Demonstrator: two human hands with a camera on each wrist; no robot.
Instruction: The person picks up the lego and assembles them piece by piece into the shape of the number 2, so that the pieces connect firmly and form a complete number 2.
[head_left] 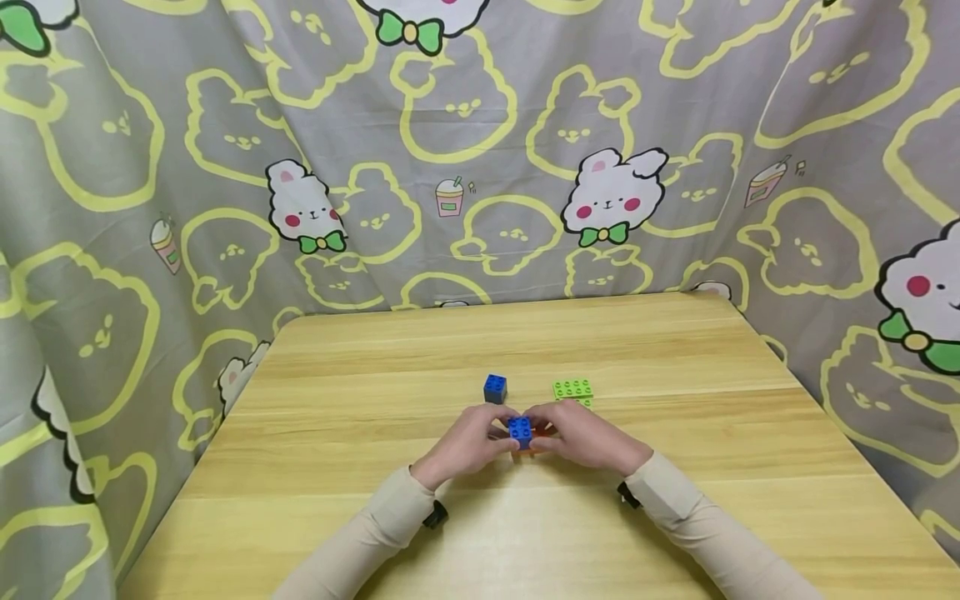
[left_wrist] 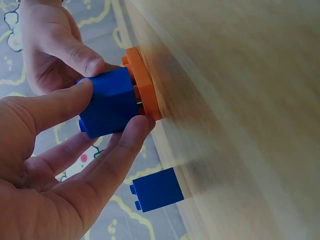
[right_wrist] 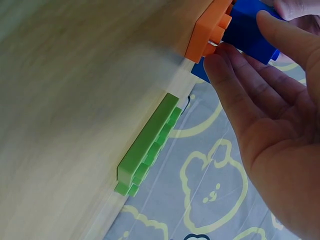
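Observation:
A blue toy building brick (head_left: 520, 432) is between my two hands, studs up. My left hand (head_left: 472, 437) pinches it between thumb and fingers. From the other side, my right hand (head_left: 588, 433) grips the same brick, thumb and fingers around it. Directly beneath is an orange brick (left_wrist: 145, 85), lying on the tabletop. Some orange studs show in the gap between the two, so the blue brick is not fully down on that side. Fingertips of both hands reach right beside the orange brick.
Beyond my left hand stands another blue brick (head_left: 495, 389). Green studded bricks (head_left: 573, 389) lie just past my right hand, partly hidden by it. The wooden table (head_left: 337, 500) ends at a patterned curtain (head_left: 510, 175) behind and at the sides.

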